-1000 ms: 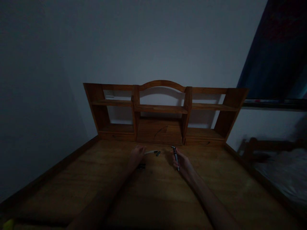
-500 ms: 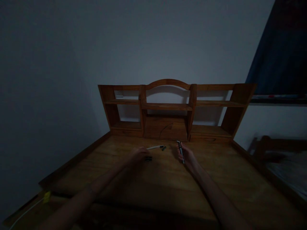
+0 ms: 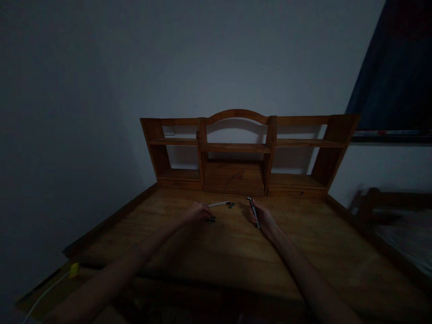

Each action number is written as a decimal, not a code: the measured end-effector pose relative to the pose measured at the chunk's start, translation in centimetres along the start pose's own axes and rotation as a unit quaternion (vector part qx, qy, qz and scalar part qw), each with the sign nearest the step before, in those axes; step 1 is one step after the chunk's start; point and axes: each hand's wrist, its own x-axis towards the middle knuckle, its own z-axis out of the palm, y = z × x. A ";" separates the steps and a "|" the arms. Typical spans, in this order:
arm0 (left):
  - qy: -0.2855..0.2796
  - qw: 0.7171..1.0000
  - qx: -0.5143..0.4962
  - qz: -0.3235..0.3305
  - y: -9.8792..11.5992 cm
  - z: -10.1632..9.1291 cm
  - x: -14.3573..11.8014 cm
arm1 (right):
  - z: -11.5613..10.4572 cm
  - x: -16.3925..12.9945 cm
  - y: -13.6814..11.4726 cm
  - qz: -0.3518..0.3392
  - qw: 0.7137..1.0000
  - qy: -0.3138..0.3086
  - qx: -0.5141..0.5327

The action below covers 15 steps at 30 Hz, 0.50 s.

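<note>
One metallic tool sits in the right hand's curled fingers; whether the left hand, by dark pieces, pinches anything, I cannot tell.

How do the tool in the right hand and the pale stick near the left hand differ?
The tool is dark and silvery; the stick is mostly pale with a dark tip. The tool is held in the right hand; the stick lies low over the desk, one end by the left hand. Both are long and slim.
</note>
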 end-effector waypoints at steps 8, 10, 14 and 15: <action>-0.043 0.997 0.057 0.023 0.0 0.5 0.2 | 0.0 0.2 -0.4 0.008 1.000 0.001 0.006; -0.035 0.996 0.077 0.016 -0.5 1.2 0.5 | 0.1 0.2 -0.6 0.010 1.000 0.003 0.014; -0.002 0.995 0.101 -0.004 -1.1 2.3 0.9 | 0.2 0.1 -0.9 0.006 1.000 0.000 0.029; 0.011 0.995 0.103 -0.013 -1.1 2.6 0.9 | 0.2 0.1 -0.9 0.005 1.000 0.000 0.029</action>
